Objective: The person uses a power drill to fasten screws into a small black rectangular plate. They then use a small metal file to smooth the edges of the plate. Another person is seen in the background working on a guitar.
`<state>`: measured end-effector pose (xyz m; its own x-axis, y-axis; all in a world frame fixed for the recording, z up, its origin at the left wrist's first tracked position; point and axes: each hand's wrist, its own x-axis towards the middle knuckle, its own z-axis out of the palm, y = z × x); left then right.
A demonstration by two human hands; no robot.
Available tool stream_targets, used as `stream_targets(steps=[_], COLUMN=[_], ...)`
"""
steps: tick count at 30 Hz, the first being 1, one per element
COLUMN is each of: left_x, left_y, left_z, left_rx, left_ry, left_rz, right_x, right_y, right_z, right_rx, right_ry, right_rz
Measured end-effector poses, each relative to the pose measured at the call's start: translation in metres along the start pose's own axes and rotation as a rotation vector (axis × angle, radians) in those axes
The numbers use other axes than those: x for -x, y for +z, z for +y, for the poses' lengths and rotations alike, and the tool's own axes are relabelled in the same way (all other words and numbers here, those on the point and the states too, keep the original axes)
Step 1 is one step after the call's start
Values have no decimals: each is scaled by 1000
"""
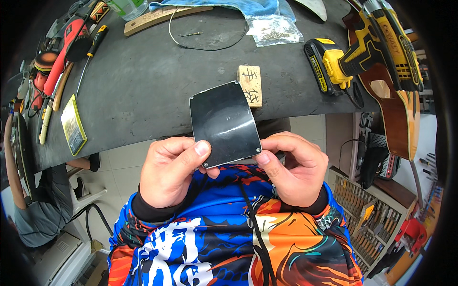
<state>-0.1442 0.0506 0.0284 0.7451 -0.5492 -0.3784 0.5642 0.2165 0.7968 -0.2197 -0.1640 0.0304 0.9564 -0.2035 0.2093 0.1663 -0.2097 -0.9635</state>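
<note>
A glossy black, slightly curved plate (222, 121) with a small screw at each corner is held up in front of me, just off the near edge of the workbench. My left hand (174, 164) pinches its lower left corner, thumb on the face and fingers behind. At the lower right corner, my right hand (296, 164) grips the edge between thumb and index finger. Behind the plate's upper right corner, a small wooden block (251, 88) with dark brush marks lies on the bench, partly covered by the plate.
The dark workbench (157, 81) carries a yellow-black cordless drill (338, 62) at right, near a guitar body (405, 119). A screwdriver (94, 47), a yellow flat pack (73, 125) and red power tools (67, 47) lie left. A plastic bag (274, 31) is at the back. Another person (45, 205) sits far left.
</note>
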Motion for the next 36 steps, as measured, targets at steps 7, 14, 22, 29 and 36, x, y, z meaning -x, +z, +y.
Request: stream_targets(steps=[7, 14, 22, 29, 36], left_x=[2, 3, 5, 7, 9], left_y=[1, 2, -2, 1, 4], left_z=[2, 4, 9, 15, 21], left_rx=[15, 27, 72, 23, 67], left_ry=[-3, -12, -79, -146, -221], left_rz=[-6, -6, -20, -3, 11], right_x=[1, -1, -3, -2, -1], right_y=[0, -1, 0, 0, 1], right_z=[-1, -3, -5, -7, -4], right_rx=[-11, -7, -16, -21, -15], right_ry=[6, -26, -45, -29, -37], right_rz=[-9, -28, -45, -52, -52])
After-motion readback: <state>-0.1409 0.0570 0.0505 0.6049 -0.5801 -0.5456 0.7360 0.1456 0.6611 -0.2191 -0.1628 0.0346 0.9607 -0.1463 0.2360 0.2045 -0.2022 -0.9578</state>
